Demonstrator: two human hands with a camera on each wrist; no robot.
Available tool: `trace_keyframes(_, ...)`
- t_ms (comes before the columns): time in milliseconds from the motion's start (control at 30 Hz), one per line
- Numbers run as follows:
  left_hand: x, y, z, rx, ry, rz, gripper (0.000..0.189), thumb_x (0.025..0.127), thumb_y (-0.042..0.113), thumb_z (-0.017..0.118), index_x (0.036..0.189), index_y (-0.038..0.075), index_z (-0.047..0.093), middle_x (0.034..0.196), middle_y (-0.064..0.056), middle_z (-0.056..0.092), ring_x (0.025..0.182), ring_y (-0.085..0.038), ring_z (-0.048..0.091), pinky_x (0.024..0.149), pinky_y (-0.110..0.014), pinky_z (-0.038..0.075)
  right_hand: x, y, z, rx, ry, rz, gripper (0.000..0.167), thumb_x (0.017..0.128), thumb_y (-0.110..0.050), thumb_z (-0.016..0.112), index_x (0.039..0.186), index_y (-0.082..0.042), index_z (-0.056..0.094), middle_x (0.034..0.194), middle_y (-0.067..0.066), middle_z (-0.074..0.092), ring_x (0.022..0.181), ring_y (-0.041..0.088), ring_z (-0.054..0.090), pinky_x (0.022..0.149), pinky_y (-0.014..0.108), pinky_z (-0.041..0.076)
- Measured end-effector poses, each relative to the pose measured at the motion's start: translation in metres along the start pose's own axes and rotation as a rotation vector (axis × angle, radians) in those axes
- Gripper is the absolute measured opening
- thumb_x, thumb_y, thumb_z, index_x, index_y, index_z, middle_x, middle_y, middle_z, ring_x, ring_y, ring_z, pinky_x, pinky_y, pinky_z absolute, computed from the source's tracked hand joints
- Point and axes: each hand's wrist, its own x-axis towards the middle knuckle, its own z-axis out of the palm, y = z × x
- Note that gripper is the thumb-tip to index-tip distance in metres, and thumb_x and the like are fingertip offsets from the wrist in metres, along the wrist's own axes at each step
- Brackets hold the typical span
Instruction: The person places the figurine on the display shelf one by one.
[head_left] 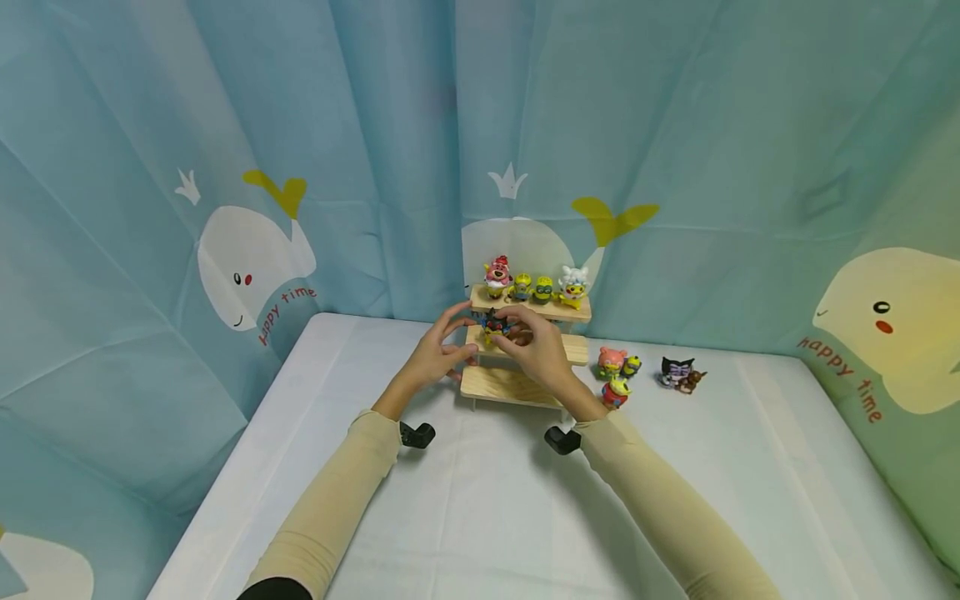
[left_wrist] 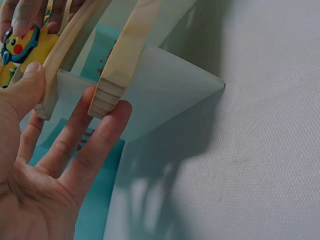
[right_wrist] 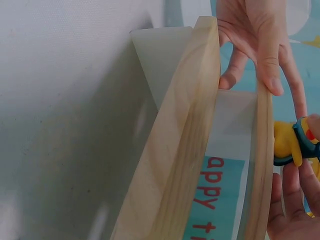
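Note:
A yellow figurine with red cheeks and a dark blue hood (right_wrist: 286, 142) stands on the middle step of a three-step wooden display stand (head_left: 504, 385). My right hand (head_left: 542, 348) pinches this figurine between thumb and fingers, reaching over the stand from the right. At the stand's left end, my left hand (head_left: 431, 360) steadies it. In the left wrist view its thumb presses the middle board's edge, and the fingers (left_wrist: 107, 125) reach behind and touch the end of the lower board (left_wrist: 122, 60). Part of the figurine is hidden by my right fingers.
Along the top step stand a pink bear figurine (head_left: 497, 277), two goggled yellow figurines (head_left: 543, 290) and a white-hooded one (head_left: 573, 287). Right of the stand are a pink figurine (head_left: 612, 361), others close by, and a black-and-purple figurine (head_left: 677, 372). A curtain (head_left: 405, 167) hangs behind.

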Motion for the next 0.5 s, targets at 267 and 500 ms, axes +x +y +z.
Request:
trace_keyframes(267, 0.002, -0.0083, -0.0011, 0.015, 0.016, 0.008, 0.074, 0.101, 0.019, 0.067, 0.159, 0.046, 0.029, 0.155, -0.001, 0.045, 0.089, -0.031, 0.074, 0.058, -0.068, 0.054, -0.0002, 0.0005, 0.0001, -0.012, -0.002, 0.004, 0.035, 0.09, -0.008, 0.081, 0.123, -0.01, 0.07, 0.113, 0.014, 0.072, 0.09, 0.03, 0.072, 0.074, 0.043, 0.062)
trace_keyframes(500, 0.0016, -0.007, -0.0009, 0.013, 0.01, 0.002, 0.076, 0.103, 0.016, 0.065, 0.162, 0.041, 0.025, 0.158, -0.008, 0.041, 0.092, -0.038, 0.073, 0.059, -0.071, 0.053, -0.0005, -0.0016, -0.0007, -0.014, -0.006, -0.011, 0.036, 0.09, -0.008, 0.081, 0.124, -0.01, 0.069, 0.115, 0.015, 0.071, 0.09, 0.031, 0.072, 0.074, 0.044, 0.062)
